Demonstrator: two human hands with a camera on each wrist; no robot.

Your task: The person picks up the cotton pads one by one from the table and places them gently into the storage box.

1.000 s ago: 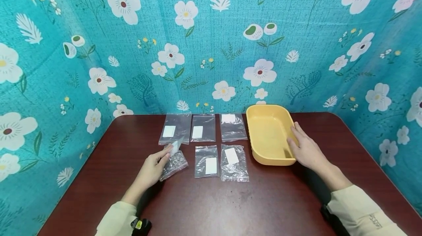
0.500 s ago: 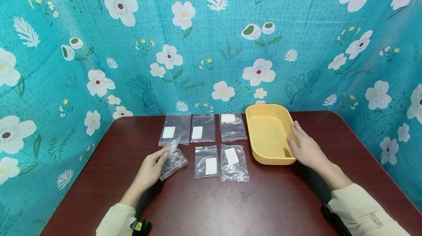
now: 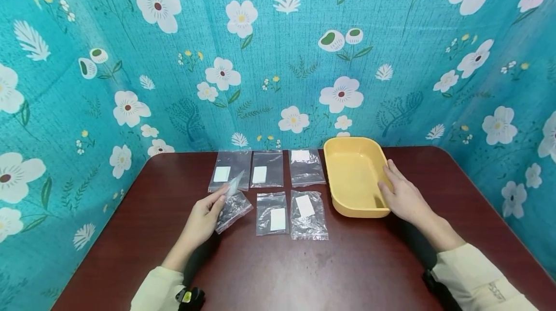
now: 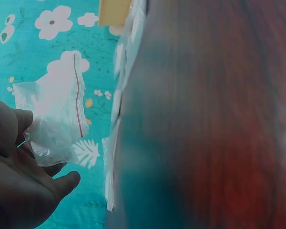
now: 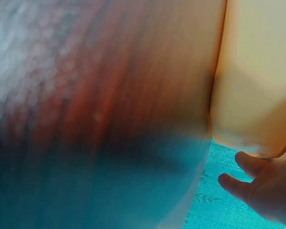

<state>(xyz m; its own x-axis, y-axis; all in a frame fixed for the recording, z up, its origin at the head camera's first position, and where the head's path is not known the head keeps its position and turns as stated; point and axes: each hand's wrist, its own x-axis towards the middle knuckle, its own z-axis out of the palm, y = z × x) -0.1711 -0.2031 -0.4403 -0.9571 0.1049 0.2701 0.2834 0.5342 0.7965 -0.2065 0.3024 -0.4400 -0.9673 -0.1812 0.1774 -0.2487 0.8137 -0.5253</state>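
Observation:
My left hand (image 3: 201,219) pinches a small clear zip bag (image 3: 234,208) between thumb and fingers, over the left half of the table. A pale upper corner sticks up past the fingertips, and the clear part hangs below. In the left wrist view, the zip bag (image 4: 57,114) shows a red line along its zip edge and is off the table surface. My right hand (image 3: 406,197) rests on the right rim of a yellow plastic tray (image 3: 354,176), fingers fairly straight. The right wrist view shows fingers (image 5: 236,186) beside the tray's wall (image 5: 252,71).
Three clear zip bags with white labels, including one bag (image 3: 267,168), lie along the table's back edge. Two more, a bag (image 3: 272,214) and another bag (image 3: 309,217), lie in front of them. A flowered teal cloth (image 3: 278,60) hangs behind the brown table (image 3: 326,272).
My left hand has shifted slightly right, and the pinched zip bag has moved right and up with it. The right hand and the tray have stayed put.

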